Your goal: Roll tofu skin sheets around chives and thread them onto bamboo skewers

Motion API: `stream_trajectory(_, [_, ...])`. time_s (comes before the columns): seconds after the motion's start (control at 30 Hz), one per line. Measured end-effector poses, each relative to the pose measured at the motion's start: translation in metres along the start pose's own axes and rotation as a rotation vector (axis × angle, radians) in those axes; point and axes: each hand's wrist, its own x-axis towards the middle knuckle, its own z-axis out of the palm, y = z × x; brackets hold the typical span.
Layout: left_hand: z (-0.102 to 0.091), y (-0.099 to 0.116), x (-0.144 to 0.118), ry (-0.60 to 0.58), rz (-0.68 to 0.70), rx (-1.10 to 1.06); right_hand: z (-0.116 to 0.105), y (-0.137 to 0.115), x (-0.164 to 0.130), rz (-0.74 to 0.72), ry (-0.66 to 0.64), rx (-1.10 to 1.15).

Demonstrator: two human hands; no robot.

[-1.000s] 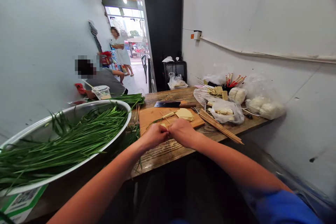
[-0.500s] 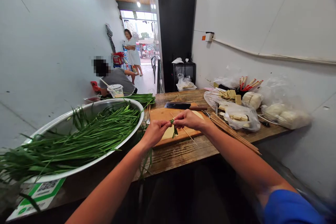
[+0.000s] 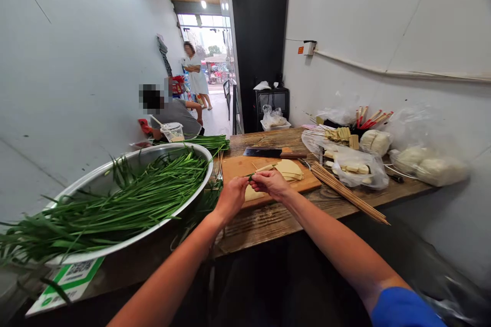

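My left hand (image 3: 232, 196) and my right hand (image 3: 271, 184) meet at the near side of a wooden cutting board (image 3: 238, 164). Their fingertips pinch a small bunch of green chives (image 3: 251, 177), mostly hidden between the fingers. A thin skewer tip shows just above them; the rest of that skewer cannot be made out. Pale tofu sheets (image 3: 290, 169) lie stacked on the board beyond my right hand. Another pale sheet (image 3: 252, 193) is partly covered by my hands. Behind them, a cleaver (image 3: 264, 152) with a wooden handle rests across the board's far edge.
At left stands a large metal basin (image 3: 210, 163) heaped with long chives (image 3: 153, 189). Bamboo skewers (image 3: 347, 191) lie right of the board. Farther right are bagged tofu pieces (image 3: 355, 168) and a plastic bag of white food (image 3: 429, 166). Two people are beyond the table.
Both hands have come nearer and lower, with the left hand turned more over the chives. The hanging chive ends and the long skewer below the right hand no longer show. The view has shifted slightly.
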Motion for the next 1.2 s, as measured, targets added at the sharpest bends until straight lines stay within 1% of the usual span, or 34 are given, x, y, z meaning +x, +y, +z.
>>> stream_trajectory(0.03, [-0.002,-0.003,0.002,-0.027,0.01,0.007,-0.003,0.0,-0.001,-0.078,0.015,-0.13])
stream_trajectory(0.1, [-0.005,-0.009,0.008,-0.086,0.028,0.004,-0.012,-0.003,-0.004,-0.329,0.026,-0.473])
stream_trajectory(0.17, [-0.008,-0.013,0.015,-0.172,0.048,-0.027,-0.019,-0.009,-0.006,-0.613,-0.022,-0.852])
stream_trajectory(0.2, [-0.009,-0.015,0.019,-0.223,0.052,-0.056,-0.022,-0.011,-0.006,-0.724,-0.068,-1.024])
stream_trajectory(0.27, [-0.009,-0.016,0.024,-0.315,0.034,-0.136,-0.025,-0.014,-0.006,-0.85,-0.156,-1.295])
stream_trajectory(0.33, [-0.008,-0.018,0.027,-0.369,-0.019,-0.224,-0.026,-0.013,-0.005,-0.899,-0.19,-1.452])
stream_trajectory(0.4, [-0.005,-0.02,0.025,-0.404,-0.072,-0.295,-0.025,-0.009,-0.005,-0.908,-0.203,-1.503])
stream_trajectory(0.5, [0.0,-0.025,0.021,-0.426,-0.126,-0.356,-0.024,-0.001,-0.007,-0.876,-0.225,-1.459])
stream_trajectory(0.57, [0.005,-0.029,0.019,-0.395,-0.151,-0.368,-0.025,0.003,-0.009,-0.839,-0.232,-1.409])
stream_trajectory(0.67, [0.01,-0.035,0.016,-0.303,-0.15,-0.356,-0.029,0.008,-0.01,-0.804,-0.229,-1.332])
stream_trajectory(0.8, [0.015,-0.04,0.007,-0.161,-0.031,-0.297,-0.035,0.018,-0.007,-0.818,-0.258,-1.279])
stream_trajectory(0.9, [0.018,-0.043,-0.003,-0.094,0.073,-0.24,-0.037,0.024,-0.005,-0.861,-0.276,-1.291])
stream_trajectory(1.0, [0.02,-0.046,-0.01,-0.072,0.173,-0.166,-0.037,0.025,-0.007,-0.903,-0.284,-1.342])
stream_trajectory(1.1, [0.021,-0.047,-0.011,-0.051,0.266,-0.049,-0.036,0.023,-0.009,-0.91,-0.296,-1.425])
stream_trajectory(1.2, [0.018,-0.043,-0.01,-0.07,0.324,0.074,-0.034,0.019,-0.01,-0.915,-0.325,-1.541])
